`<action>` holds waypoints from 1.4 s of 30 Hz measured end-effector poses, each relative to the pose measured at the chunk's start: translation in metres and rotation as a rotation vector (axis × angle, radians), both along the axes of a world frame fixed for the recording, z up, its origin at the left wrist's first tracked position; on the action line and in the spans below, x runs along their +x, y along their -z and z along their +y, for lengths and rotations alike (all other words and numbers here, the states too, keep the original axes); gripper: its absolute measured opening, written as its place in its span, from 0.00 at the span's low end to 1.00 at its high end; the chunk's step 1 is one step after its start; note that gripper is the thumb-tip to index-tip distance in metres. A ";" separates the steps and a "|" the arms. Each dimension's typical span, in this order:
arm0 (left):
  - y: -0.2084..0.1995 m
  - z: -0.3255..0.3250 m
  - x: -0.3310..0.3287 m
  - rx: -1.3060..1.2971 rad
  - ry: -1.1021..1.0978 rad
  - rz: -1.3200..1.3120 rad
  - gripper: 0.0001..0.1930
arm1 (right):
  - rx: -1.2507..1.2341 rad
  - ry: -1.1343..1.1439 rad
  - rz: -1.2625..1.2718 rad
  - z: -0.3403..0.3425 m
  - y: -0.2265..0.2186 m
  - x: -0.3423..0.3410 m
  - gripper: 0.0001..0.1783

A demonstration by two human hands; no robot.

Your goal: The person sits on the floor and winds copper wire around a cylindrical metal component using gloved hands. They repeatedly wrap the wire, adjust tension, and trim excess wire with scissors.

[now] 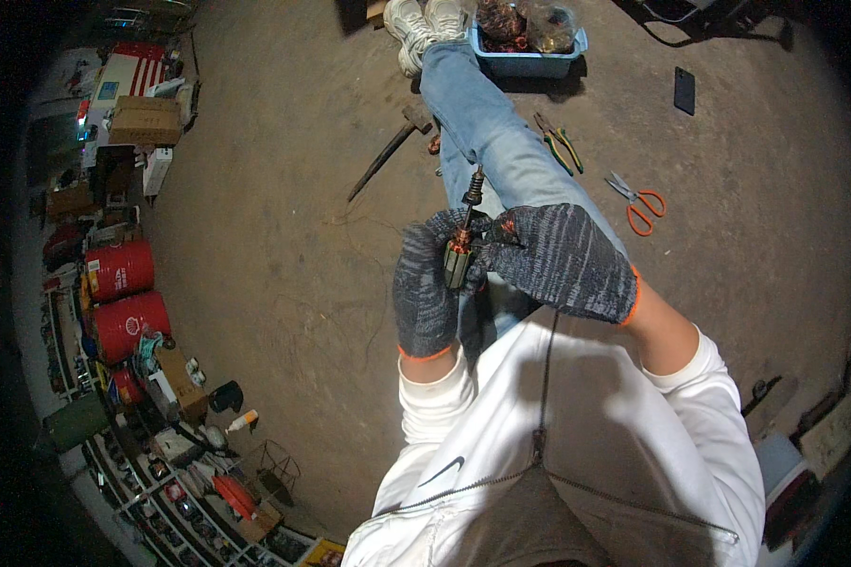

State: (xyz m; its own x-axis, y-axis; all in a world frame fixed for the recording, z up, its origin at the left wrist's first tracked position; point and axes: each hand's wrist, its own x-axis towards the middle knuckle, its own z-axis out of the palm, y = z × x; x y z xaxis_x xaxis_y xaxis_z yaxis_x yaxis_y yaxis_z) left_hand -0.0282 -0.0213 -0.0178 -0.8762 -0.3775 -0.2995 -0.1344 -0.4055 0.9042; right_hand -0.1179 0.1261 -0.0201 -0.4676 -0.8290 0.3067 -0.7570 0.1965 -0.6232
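Note:
A small motor armature (458, 257) with copper windings and a dark shaft stands between my hands, its shaft pointing up and slightly right. My left hand (425, 288), in a grey-black knit glove with an orange cuff, is closed around its left side. My right hand (567, 260), gloved alike, has its fingers curled in against the armature's right side; its fingertips are partly hidden. Both hands are over my outstretched legs in blue jeans (482, 113). Beyond them lie green-and-yellow-handled pliers (560, 144), orange-handled scissors (636, 201) and a hammer (388, 153).
Near my shoes (416, 33), a blue plastic bin (529, 64) holds copper windings and a clear bag. A dark phone (685, 91) lies on the concrete floor (284, 189). Along the left are red drums (120, 268), cardboard boxes (147, 121) and a cluttered rack (151, 491).

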 end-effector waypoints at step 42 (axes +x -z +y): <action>0.021 -0.035 -0.008 0.706 -0.092 0.153 0.10 | -0.173 -0.092 0.051 0.032 0.026 -0.020 0.14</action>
